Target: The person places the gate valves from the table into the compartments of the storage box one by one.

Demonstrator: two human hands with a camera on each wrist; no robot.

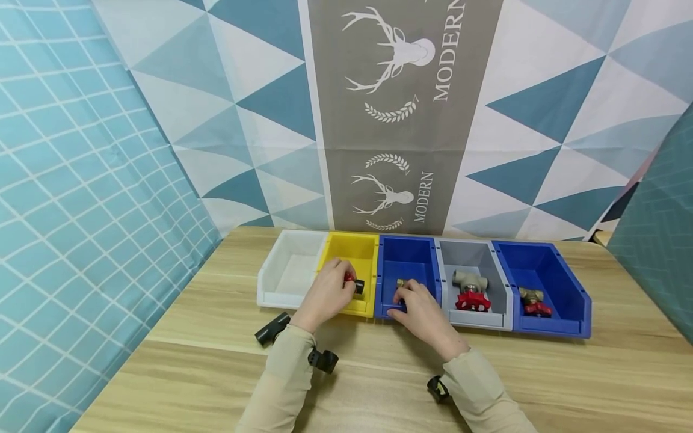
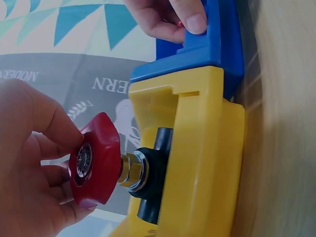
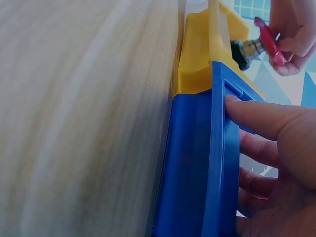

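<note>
In the left wrist view my left hand (image 2: 34,163) grips the red handwheel (image 2: 96,160) of a valve with a brass nut (image 2: 132,169) and black body (image 2: 153,173). That valve is at the yellow bin (image 1: 360,246), its body low behind the front wall. My right hand (image 1: 425,316) reaches into the middle blue bin (image 1: 408,252), fingers curled about a valve with a brass end (image 1: 400,282). A bit of red (image 2: 180,23) shows between these fingers; the rest is hidden. The right thumb (image 3: 252,113) lies along the bin's front rim.
An open white bin (image 1: 295,267) stands at the row's left end. To the right, a grey bin (image 1: 471,252) holds a red-wheeled valve (image 1: 471,291), and another blue bin (image 1: 568,313) a brass valve (image 1: 533,300). A black pipe fitting (image 1: 271,329) lies on the wooden table (image 1: 216,355).
</note>
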